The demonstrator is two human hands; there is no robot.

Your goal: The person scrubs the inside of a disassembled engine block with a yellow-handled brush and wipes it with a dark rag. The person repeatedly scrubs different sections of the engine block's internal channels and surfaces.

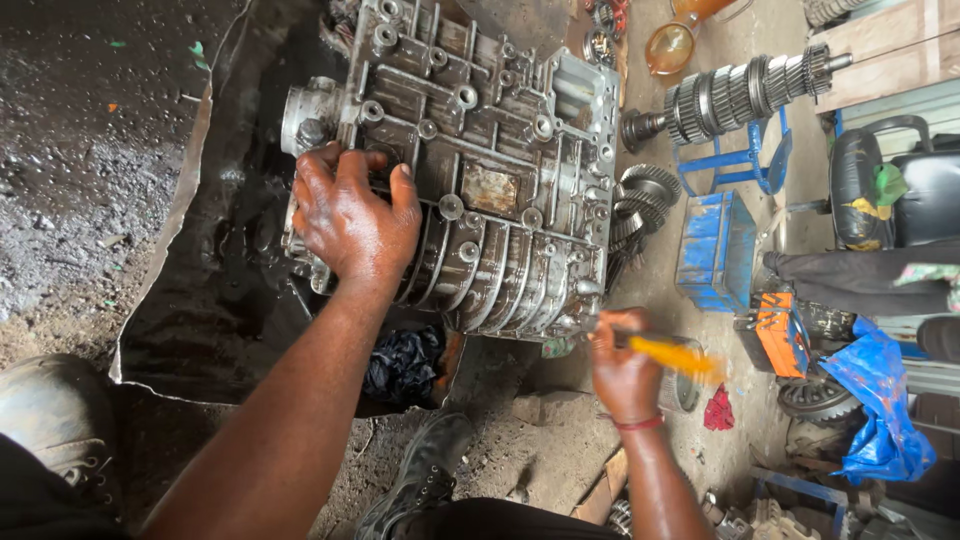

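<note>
Fingers of left hand spread flat on gearbox case, lying on the oily ground; right hand clenched round yellow tool at its lower edge. Risk, imo: oily grip, tool slips off and jabs knuckles.

A single head-worn camera looks steeply down from close above the person's own arms. It faces the dirt floor, near enough that the metal gearbox casing fills the centre.

Repair workshop: oily dirt floor, gear shaft, gearbox casing.
</note>
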